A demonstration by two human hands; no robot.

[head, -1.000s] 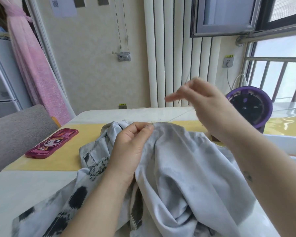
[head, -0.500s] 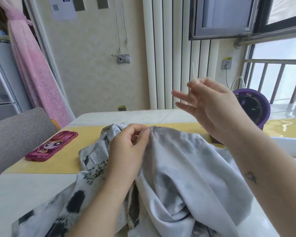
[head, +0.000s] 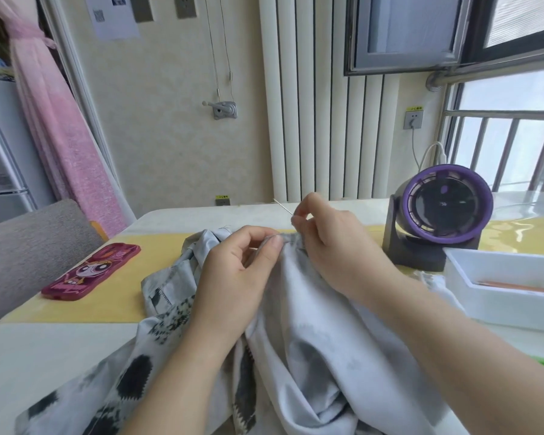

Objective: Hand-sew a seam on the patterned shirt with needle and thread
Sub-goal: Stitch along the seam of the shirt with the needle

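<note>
Hand-sewing on a crumpled pale grey shirt with dark blotched pattern [head: 299, 324], heaped on a white table [head: 29, 356] to the left of a round purple-rimmed desk fan [head: 445, 208] and nearer the camera.

Raised top fold of the shirt pinched between thumb and forefinger of the left hand [head: 233, 277]. Close beside it, on the fan's side, the right hand [head: 330, 243], fingers curled, pinching a thin silver needle [head: 282, 206] pointing up and away from the fan. Thread too fine to make out. Far left of the fan, beyond the shirt, a pink-red cartoon phone case [head: 91, 271] flat on a yellow table runner [head: 113, 302]. Just in front of the fan, a white rectangular tray [head: 500, 296].
</note>
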